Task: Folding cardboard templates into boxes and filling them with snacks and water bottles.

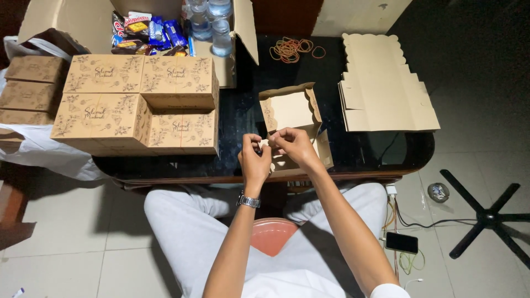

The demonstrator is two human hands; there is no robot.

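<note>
Left hand, right hand: both pinching flap of half-folded box at worktop near edge; finished boxes left; flat blanks right.

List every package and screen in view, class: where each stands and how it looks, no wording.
Closed tan printed cardboard boxes: stacked, table's left.
Open tan box: centre, beyond both hands.
Flat tan box blanks: table's right.
Large open brown carton: far left, holding colourful snack packets and water bottles.
Black phone: floor, right, screen dark.
</note>
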